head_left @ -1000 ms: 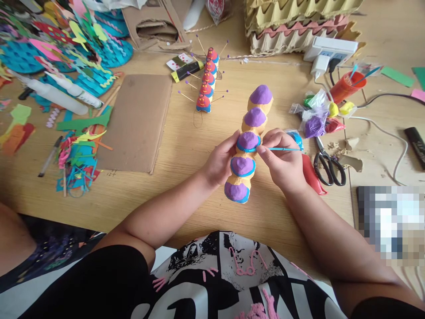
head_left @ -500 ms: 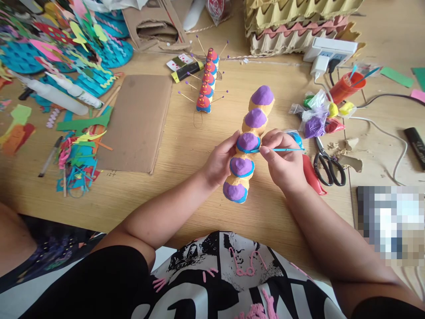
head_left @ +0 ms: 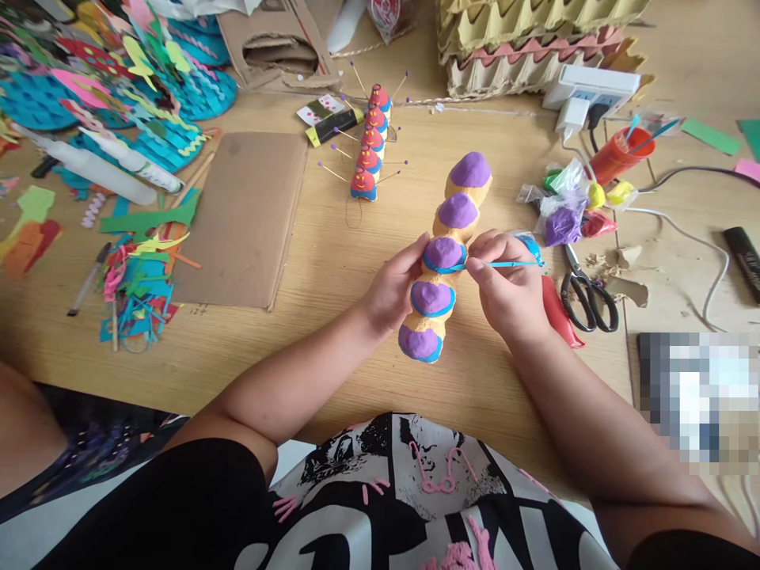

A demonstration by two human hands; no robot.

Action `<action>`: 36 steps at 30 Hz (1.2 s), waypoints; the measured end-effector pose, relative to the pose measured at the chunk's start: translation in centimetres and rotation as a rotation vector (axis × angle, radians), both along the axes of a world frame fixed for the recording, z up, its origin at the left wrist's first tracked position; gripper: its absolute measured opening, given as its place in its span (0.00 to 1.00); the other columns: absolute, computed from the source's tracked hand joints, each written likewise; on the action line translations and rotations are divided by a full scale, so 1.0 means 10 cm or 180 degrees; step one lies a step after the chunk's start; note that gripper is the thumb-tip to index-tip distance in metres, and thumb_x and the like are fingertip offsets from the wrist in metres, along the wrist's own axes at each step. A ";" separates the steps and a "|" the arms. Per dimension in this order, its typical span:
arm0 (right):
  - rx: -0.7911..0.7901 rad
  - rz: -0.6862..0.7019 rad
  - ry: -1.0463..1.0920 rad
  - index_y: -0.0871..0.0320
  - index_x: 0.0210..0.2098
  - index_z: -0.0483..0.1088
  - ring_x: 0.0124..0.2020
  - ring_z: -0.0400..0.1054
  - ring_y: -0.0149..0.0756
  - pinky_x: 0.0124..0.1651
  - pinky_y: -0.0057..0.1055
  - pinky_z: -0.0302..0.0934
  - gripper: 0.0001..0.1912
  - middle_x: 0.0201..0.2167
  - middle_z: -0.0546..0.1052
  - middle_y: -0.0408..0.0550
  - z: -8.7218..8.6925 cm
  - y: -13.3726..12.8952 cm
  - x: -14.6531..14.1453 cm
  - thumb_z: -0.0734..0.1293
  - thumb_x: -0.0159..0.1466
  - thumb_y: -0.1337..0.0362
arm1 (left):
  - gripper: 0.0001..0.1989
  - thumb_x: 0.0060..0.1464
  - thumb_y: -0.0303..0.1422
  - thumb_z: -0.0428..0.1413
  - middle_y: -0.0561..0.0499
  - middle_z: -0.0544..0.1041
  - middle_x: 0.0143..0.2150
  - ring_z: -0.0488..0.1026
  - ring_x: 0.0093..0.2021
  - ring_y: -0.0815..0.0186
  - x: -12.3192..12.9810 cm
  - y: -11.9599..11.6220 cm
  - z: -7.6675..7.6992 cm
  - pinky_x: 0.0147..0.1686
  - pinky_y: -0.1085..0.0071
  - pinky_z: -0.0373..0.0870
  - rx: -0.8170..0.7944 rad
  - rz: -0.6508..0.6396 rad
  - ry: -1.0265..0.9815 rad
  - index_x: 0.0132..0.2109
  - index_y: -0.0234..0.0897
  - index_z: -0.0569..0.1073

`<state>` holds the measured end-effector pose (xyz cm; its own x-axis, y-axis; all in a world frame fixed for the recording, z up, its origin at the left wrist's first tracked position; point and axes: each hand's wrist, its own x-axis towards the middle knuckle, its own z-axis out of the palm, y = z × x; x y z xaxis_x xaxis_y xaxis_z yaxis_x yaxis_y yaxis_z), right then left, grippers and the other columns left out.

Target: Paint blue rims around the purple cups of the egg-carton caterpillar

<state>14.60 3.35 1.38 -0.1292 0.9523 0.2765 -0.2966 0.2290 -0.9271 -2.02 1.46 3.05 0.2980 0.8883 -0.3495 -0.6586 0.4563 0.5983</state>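
Observation:
My left hand (head_left: 392,286) is closed around the left side of an egg carton strip (head_left: 457,229), a row of yellowish bumps capped with purple clay. Blue clay edges the lower rims of the three nearest bumps; the two far ones show purple only. Between thumb and fingers, my right hand (head_left: 504,281) pinches a thin blue stick (head_left: 514,264). The stick's tip touches the blue rim of the middle bump. Farther back stands a finished-looking strip (head_left: 369,150) with red and blue bumps, small faces and pins stuck along both sides.
On the right lie bagged clay lumps (head_left: 563,226), scissors (head_left: 587,297), an orange cup (head_left: 621,157) and a power strip (head_left: 594,87) with cables. Stacked egg trays (head_left: 528,55) stand behind. Leftward are a cardboard sheet (head_left: 243,222), paper scraps (head_left: 142,277) and glue bottles (head_left: 100,170).
The blue stick in my right hand has tilted slightly, its outer end rising a little and its tip still at the middle bump. My left hand and the strip stay in place.

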 end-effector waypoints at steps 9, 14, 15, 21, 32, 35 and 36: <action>0.0051 0.0004 -0.0027 0.53 0.27 0.73 0.36 0.66 0.31 0.41 0.33 0.64 0.20 0.32 0.70 0.41 0.00 -0.01 0.00 0.84 0.59 0.52 | 0.15 0.71 0.43 0.55 0.51 0.85 0.32 0.84 0.39 0.60 0.00 -0.01 0.03 0.43 0.68 0.78 -0.0144 -0.0039 0.0015 0.45 0.42 0.84; 0.0096 0.0009 -0.0017 0.53 0.28 0.74 0.36 0.66 0.31 0.41 0.33 0.64 0.18 0.32 0.71 0.41 -0.01 -0.01 0.01 0.84 0.60 0.54 | 0.15 0.71 0.43 0.54 0.51 0.86 0.35 0.85 0.42 0.60 0.00 -0.01 0.04 0.46 0.68 0.79 -0.0074 -0.0039 0.0036 0.47 0.43 0.84; 0.0102 0.0025 -0.0033 0.52 0.28 0.74 0.36 0.66 0.31 0.41 0.33 0.64 0.18 0.32 0.71 0.41 -0.01 -0.01 0.01 0.84 0.60 0.54 | 0.15 0.71 0.43 0.54 0.51 0.87 0.37 0.85 0.44 0.59 0.00 -0.01 0.03 0.47 0.66 0.80 -0.0067 -0.0029 0.0046 0.48 0.44 0.84; 0.0241 0.0130 -0.0088 0.52 0.29 0.75 0.37 0.66 0.32 0.42 0.35 0.64 0.16 0.33 0.71 0.41 -0.03 -0.01 0.04 0.82 0.62 0.54 | 0.16 0.71 0.46 0.53 0.53 0.89 0.44 0.85 0.54 0.54 0.00 0.00 -0.01 0.54 0.60 0.81 0.0033 -0.0075 0.0124 0.50 0.48 0.84; 0.0462 -0.0044 -0.0482 0.53 0.27 0.72 0.36 0.64 0.34 0.45 0.39 0.63 0.20 0.32 0.70 0.41 0.05 -0.03 0.04 0.82 0.60 0.50 | 0.16 0.71 0.47 0.53 0.52 0.88 0.42 0.86 0.52 0.54 -0.02 0.00 0.01 0.50 0.62 0.82 -0.0176 -0.0141 0.0124 0.48 0.46 0.82; 0.0476 -0.0146 -0.0554 0.52 0.27 0.73 0.36 0.64 0.35 0.46 0.40 0.63 0.19 0.32 0.70 0.42 0.06 -0.04 0.03 0.82 0.61 0.50 | 0.16 0.70 0.47 0.54 0.51 0.86 0.36 0.86 0.43 0.54 -0.02 0.00 0.05 0.43 0.63 0.82 -0.0412 -0.0102 -0.0029 0.49 0.46 0.82; 0.0496 -0.0184 -0.0582 0.52 0.27 0.73 0.36 0.64 0.35 0.46 0.40 0.62 0.18 0.32 0.70 0.42 0.07 -0.04 0.03 0.81 0.62 0.51 | 0.15 0.70 0.47 0.55 0.51 0.86 0.35 0.86 0.41 0.54 -0.02 0.00 0.06 0.41 0.63 0.81 -0.0483 -0.0091 -0.0079 0.49 0.45 0.82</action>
